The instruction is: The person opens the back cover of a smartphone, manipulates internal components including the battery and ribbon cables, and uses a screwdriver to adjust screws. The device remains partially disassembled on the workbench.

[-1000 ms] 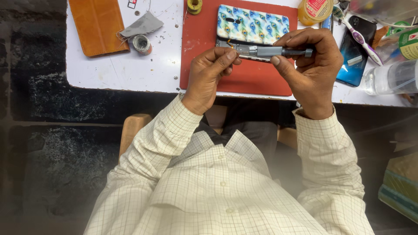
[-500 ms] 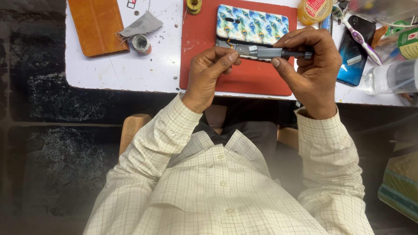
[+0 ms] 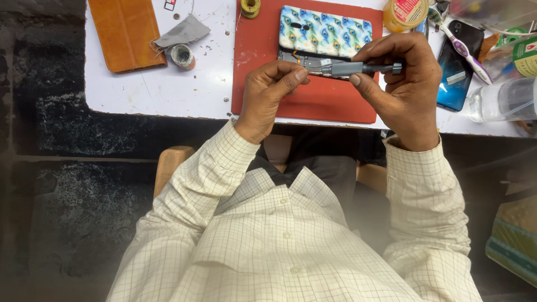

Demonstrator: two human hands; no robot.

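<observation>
An opened phone lies on a red mat, with a blue-green patterned phone case just behind it. My right hand grips a grey screwdriver-like tool, its tip pointing left at the phone's exposed inside. My left hand rests on the mat with thumb and fingertips pinched together at the tool's tip, touching the phone's edge. Whether anything small sits between those fingers cannot be told.
On the white table lie a brown leather wallet case, a grey cloth, a small tape roll and a solder spool. At right are a yellow jar, a toothbrush, a dark blue phone and a clear bottle.
Both hands stay at the phone; the tool tip and my left fingertips shifted only slightly along its edge.
</observation>
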